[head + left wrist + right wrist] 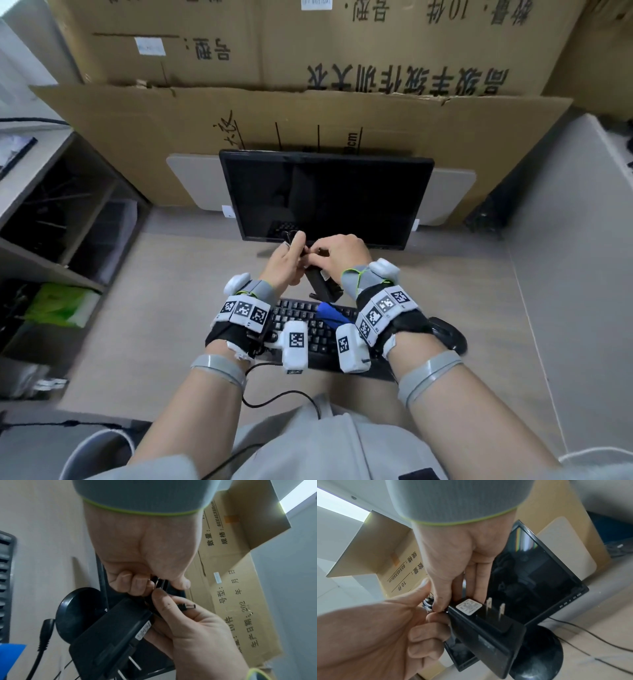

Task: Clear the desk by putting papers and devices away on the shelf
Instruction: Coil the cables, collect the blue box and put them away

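A black power adapter (322,286) with two flat prongs (494,607) hangs between my hands above the desk, in front of the monitor. My left hand (289,258), thumb up, has its fingers curled round the adapter's coiled black cable (171,589). My right hand (339,251) comes over the top, its fingers against the adapter body (488,635) and its thumb pinching the cable at the adapter's upper end. The cable's barrel plug (187,607) sticks out across my right hand (197,635). The shelf (51,192) stands to the left of the desk.
A black monitor (325,198) stands on its round base (539,649) right behind my hands. Beneath my wrists lie a black keyboard (315,329) with a blue object (330,313) on it and a mouse (447,334). Cardboard boxes (308,113) wall off the back. A green packet (58,303) sits low in the shelf.
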### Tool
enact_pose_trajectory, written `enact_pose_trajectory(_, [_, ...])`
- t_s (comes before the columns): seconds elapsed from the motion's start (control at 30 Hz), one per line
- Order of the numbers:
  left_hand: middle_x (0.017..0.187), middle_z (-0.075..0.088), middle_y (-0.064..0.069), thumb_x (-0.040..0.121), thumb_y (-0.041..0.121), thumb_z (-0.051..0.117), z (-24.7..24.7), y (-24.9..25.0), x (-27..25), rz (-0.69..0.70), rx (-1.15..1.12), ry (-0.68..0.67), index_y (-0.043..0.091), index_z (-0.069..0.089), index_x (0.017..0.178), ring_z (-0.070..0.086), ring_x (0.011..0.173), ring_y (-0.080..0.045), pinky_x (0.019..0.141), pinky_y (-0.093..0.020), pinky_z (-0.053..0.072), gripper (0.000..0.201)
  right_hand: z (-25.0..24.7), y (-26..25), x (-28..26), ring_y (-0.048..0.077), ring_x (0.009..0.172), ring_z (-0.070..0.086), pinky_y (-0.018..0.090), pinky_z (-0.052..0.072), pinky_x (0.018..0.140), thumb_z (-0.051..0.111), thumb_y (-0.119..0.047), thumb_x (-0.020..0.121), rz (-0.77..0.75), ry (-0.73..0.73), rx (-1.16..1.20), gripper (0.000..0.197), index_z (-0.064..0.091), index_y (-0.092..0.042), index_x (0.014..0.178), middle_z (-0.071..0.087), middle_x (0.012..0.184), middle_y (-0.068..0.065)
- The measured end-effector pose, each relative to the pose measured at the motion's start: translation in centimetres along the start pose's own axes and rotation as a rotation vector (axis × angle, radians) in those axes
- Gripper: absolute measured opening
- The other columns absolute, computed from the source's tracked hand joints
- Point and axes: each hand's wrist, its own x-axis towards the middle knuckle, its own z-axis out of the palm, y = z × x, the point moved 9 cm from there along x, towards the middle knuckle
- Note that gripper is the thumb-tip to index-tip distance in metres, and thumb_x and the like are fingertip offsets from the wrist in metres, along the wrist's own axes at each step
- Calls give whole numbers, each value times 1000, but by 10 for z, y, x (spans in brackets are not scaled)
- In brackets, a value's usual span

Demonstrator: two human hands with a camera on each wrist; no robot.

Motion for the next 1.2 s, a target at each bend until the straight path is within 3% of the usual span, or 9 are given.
enact_pose_trajectory(0.2, [45,33,10,97,25,41,-26,4,18,30,124,37,18,34,63,26,46,-14,44,-24,21,35,-1,-27,5,14,80,67,31,53,70,64,-51,80,31,8,-70,23,76,-34,88,74,86,-9])
enact_pose_trajectory(0.37, [52,39,8,90,33,40,-51,5,29,70,213,44,19,44,69,33,51,-16,50,-30,27,26,10,-30,1,1,83,68,31,57,78,73,-56,69,124,-2,247,27,76,-38,88,74,86,-18])
enact_pose_trajectory(0.47, [69,51,7,99,38,37,-50,10,30,147,395,-40,18,50,81,46,65,-14,63,-34,37,29,10,-24,0,3,87,70,38,59,84,68,-63,70,209,64,550,33,73,-37,90,75,85,-14])
enact_pose_trajectory(0.63, [114,67,3,100,46,30,-17,22,20,269,660,-242,25,56,129,63,100,-17,91,-36,48,44,-7,-20,5,5,85,66,29,55,84,67,-65,68,225,141,465,39,73,-35,92,73,84,-9])
enact_pose_trajectory(0.8, [79,61,-6,101,46,29,14,15,12,211,879,-248,16,55,103,58,76,-30,66,-36,43,40,-23,3,2,7,73,62,23,50,66,76,-55,70,256,30,315,33,73,-24,78,69,76,-8])
enact_pose_trajectory(0.87, [86,62,-15,101,40,36,21,9,12,179,932,-229,10,55,103,59,85,-35,67,-37,40,36,-23,11,2,5,72,62,23,48,65,72,-55,75,262,-56,222,32,73,-24,78,70,76,-10])
enact_pose_trajectory(1.0, [104,69,-6,95,51,47,47,-11,10,112,939,-249,14,58,112,63,97,-26,88,-43,50,43,-19,41,-4,10,57,59,26,49,60,68,-47,83,237,-228,161,24,69,-25,73,66,66,-8])
enact_pose_trajectory(1.1, [95,67,-9,92,54,48,59,-25,10,80,914,-260,8,57,105,61,85,-26,82,-45,50,48,-8,58,-10,20,58,64,39,60,71,65,-37,86,228,-298,197,18,65,-24,75,67,69,-2])
enact_pose_trajectory(1.2, [78,54,-3,98,43,48,77,-30,6,57,788,-265,4,56,105,49,68,-18,64,-36,40,41,-8,77,-18,20,63,64,42,60,76,62,-28,90,208,-300,299,13,65,-18,83,70,77,6])
